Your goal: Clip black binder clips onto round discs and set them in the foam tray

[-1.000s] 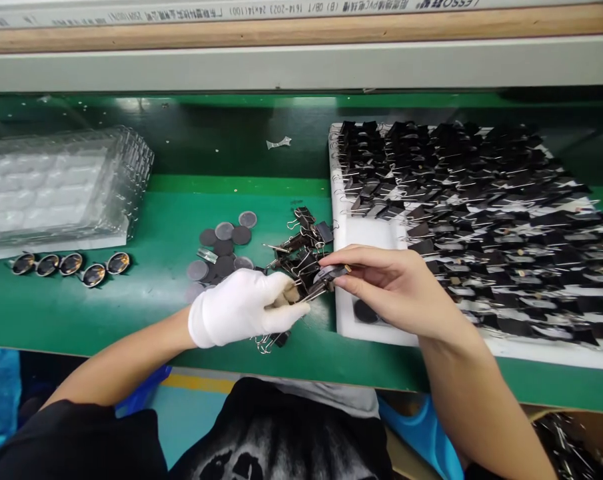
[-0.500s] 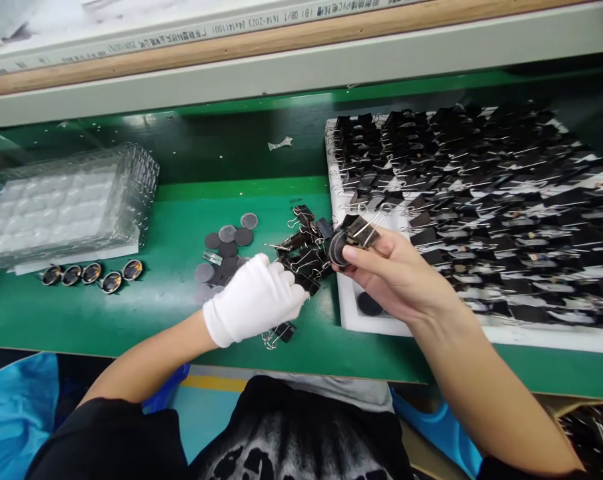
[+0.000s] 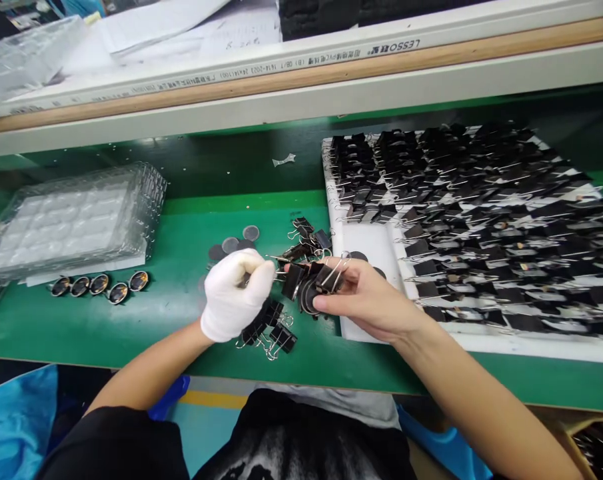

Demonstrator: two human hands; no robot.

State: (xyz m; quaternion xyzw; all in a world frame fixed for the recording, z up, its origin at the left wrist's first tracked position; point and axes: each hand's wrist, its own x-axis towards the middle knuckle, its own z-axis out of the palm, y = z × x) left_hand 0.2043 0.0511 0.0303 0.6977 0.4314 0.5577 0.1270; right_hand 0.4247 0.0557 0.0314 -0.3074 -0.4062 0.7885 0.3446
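My left hand (image 3: 238, 293), in a white glove, is closed with thumb and fingers pinched at the wire handles of a black binder clip (image 3: 293, 281). That clip is against the edge of a round dark disc piece (image 3: 308, 297). My bare right hand (image 3: 358, 293) grips the disc piece, with the thumb on its face; another black clip (image 3: 327, 277) is clamped on it. Loose binder clips (image 3: 283, 338) lie on the green table below and behind my hands. Behind my left hand are several dark and grey discs (image 3: 250, 233), partly hidden by the glove.
At the right a white foam tray (image 3: 368, 240) bears many rows of black clips (image 3: 481, 220). Stacked clear plastic trays (image 3: 76, 220) stand at the left, with several round amber-dark pieces (image 3: 98, 285) before them. A shelf edge (image 3: 301, 87) runs across the back.
My left hand has risen from the loose clips and now pinches one at the disc. The right hand has brought the disc piece left and lower. The view has shifted slightly.
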